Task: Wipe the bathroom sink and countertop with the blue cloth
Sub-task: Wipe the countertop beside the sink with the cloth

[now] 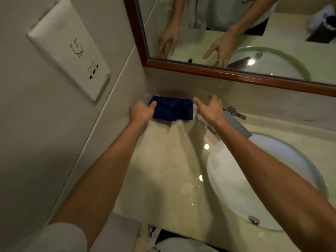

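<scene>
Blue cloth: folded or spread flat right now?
Folded. The blue cloth lies bunched in a compact rectangle with visible creases on the countertop, by the back wall.

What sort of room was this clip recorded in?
A bathroom, possibly a hotel's: a white sink set in a marble countertop, a chrome faucet, and a wood-framed mirror above.

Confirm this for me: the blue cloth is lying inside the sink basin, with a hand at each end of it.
Not quite. The head view shows the blue cloth lying on the countertop in the back corner by the wall, well left of the sink basin, not inside it. The rest holds: the left hand is at its left end and the right hand at its right end.
</scene>
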A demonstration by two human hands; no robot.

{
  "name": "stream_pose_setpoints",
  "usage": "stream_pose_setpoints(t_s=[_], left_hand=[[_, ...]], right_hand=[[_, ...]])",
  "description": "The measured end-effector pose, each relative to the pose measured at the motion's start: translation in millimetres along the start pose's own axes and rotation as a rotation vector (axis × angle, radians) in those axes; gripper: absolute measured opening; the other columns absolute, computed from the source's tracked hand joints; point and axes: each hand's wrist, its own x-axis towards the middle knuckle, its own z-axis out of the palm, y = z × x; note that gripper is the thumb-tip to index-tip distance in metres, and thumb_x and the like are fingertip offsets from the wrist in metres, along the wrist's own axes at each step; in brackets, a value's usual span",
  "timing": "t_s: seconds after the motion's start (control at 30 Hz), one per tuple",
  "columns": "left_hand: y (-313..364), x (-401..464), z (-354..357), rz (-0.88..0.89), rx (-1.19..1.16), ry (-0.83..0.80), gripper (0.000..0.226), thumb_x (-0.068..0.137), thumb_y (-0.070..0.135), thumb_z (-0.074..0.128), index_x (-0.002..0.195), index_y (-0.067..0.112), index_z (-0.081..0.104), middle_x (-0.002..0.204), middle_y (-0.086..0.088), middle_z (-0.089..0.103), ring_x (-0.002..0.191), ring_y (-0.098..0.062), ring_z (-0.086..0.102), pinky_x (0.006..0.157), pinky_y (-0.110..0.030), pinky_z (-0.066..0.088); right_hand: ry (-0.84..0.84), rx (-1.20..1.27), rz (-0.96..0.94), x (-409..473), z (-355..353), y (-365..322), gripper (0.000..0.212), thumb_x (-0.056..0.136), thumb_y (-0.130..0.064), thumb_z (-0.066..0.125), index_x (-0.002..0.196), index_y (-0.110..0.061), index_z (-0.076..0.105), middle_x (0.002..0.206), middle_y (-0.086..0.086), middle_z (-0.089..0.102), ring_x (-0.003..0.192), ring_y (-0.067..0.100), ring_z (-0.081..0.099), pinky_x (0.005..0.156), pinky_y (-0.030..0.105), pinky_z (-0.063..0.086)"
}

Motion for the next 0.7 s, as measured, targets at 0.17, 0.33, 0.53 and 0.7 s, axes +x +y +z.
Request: stream_pose_setpoints(t_s=[0.17,0.33,0.53,0.7], left_hand=[[-20,-10,51,0.415,0.195,-0.057,0.062,0.090,0.018,0.069,0.147,0.008,0.048,0.147,-0.015,0.050,0.133,-0.031,0.049,0.099,-0.032,0.042],[-6,23,80,0.697,0.603,-0.141,0.077,0.080,0.018,0.073,0.150,0.006,0.043,0.153,-0.019,0.042,0.136,-0.036,0.043,0.109,-0.043,0.038],[10,55,84,0.807,0.853,-0.169,0.067,0.086,0.033,0.070,0.143,0.005,0.047,0.135,-0.017,0.050,0.117,-0.033,0.050,0.097,-0.038,0.039],[18,68,94,0.833,0.923,-0.156,0.051,0.088,0.022,0.073,0.131,0.000,0.055,0.140,-0.021,0.050,0.122,-0.035,0.051,0.089,-0.041,0.049]], right_hand=[[0.353,-0.332,-0.415,-9,-20,40,0.033,0.091,-0.029,0.063,0.120,-0.014,0.064,0.117,0.006,0.056,0.106,0.022,0.054,0.090,0.044,0.052],[0.209,-0.523,-0.408,2,-40,79,0.040,0.091,-0.042,0.065,0.119,-0.014,0.063,0.113,0.006,0.052,0.100,0.019,0.049,0.086,0.039,0.050],[0.206,-0.546,-0.472,7,-36,86,0.036,0.089,-0.038,0.066,0.113,-0.012,0.062,0.106,0.007,0.049,0.095,0.021,0.048,0.083,0.038,0.048],[0.237,-0.539,-0.512,10,-36,91,0.033,0.088,-0.035,0.068,0.110,-0.010,0.063,0.104,0.006,0.047,0.093,0.020,0.045,0.084,0.037,0.045]])
